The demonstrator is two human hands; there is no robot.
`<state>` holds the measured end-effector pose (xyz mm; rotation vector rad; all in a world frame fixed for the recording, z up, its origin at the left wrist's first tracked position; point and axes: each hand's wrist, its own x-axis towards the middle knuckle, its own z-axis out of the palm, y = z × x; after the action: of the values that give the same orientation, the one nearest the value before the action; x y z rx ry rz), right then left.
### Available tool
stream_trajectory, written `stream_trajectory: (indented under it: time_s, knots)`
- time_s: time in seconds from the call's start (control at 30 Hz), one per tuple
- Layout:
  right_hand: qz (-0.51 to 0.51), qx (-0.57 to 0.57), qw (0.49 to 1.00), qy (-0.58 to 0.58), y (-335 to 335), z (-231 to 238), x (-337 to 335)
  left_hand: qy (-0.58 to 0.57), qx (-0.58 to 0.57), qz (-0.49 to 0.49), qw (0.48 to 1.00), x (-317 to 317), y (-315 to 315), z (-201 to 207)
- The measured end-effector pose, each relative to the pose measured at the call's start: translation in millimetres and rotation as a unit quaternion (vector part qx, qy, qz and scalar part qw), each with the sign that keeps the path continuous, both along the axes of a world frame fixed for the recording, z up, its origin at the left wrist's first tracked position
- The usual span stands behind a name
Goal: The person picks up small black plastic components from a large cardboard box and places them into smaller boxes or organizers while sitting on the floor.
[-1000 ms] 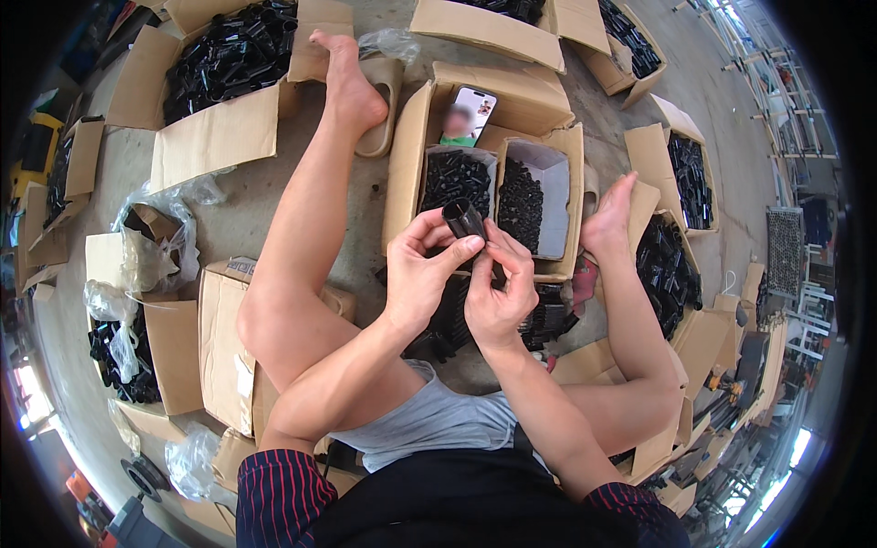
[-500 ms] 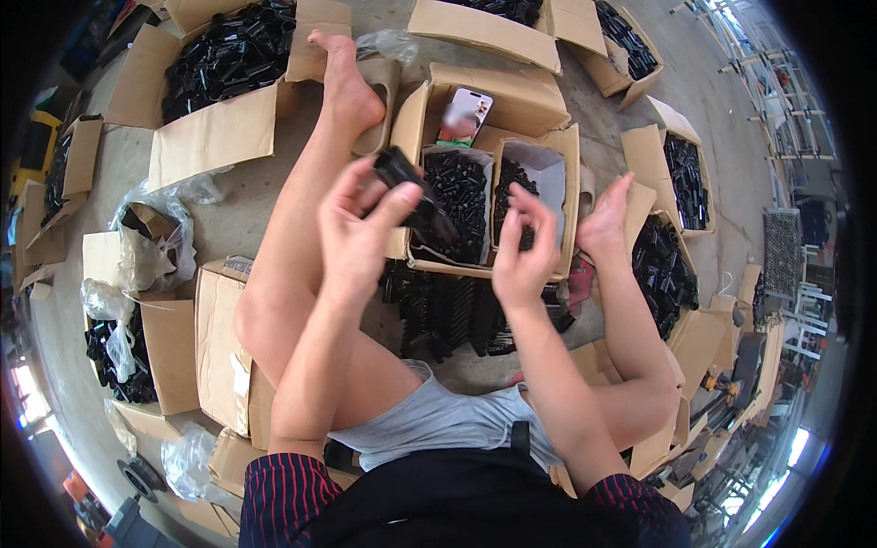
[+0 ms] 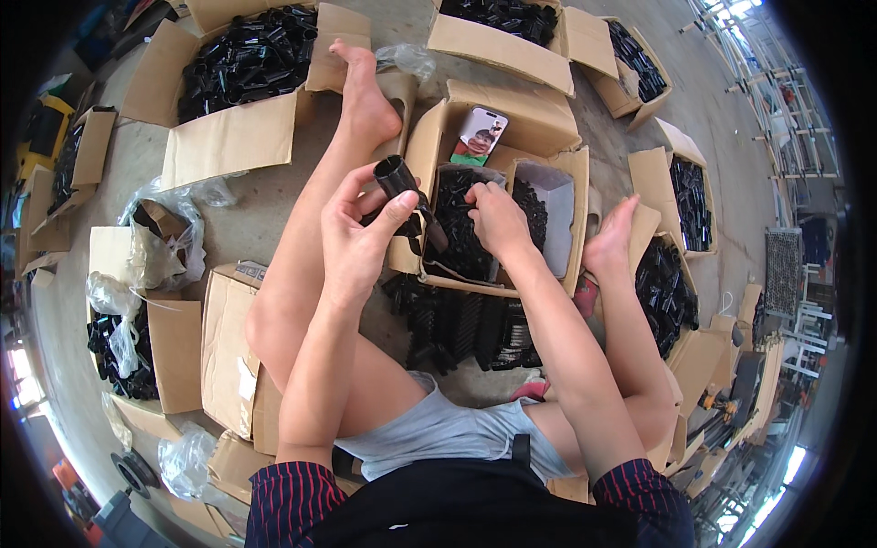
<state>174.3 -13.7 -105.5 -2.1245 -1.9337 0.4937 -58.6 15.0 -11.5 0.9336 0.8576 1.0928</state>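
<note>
I sit on the floor with bare legs spread around an open cardboard box (image 3: 416, 155). My left hand (image 3: 358, 233) is raised over my left leg and grips a black plastic tube part (image 3: 408, 196) with a strip hanging from it. My right hand (image 3: 495, 217) reaches into the box's left compartment and rests among the small black parts (image 3: 457, 233) there; whether its fingers grip one is hidden. A phone (image 3: 480, 135) leans on the box's back flap. A pile of finished black parts (image 3: 461, 324) lies on the floor between my legs.
Open cardboard boxes of black parts ring me: one at upper left (image 3: 242, 64), one at the top (image 3: 512, 27), others at right (image 3: 671, 274). Clear plastic bags (image 3: 160, 242) and flattened boxes (image 3: 228, 356) lie to my left. Metal racks stand at far right.
Both hands held one black part together in front of me. They then split: the left hand lifted the part up and left, and the right hand went down into the box.
</note>
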Motion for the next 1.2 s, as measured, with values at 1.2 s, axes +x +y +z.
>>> stream_trajectory:
  time_s: [1.2]
  knots:
    - [-0.091, 0.241, 0.925, 0.281, -64.9, 110.0, -71.7, -0.01, -0.026, -0.055, 0.998, 31.6, -22.5, -16.1]
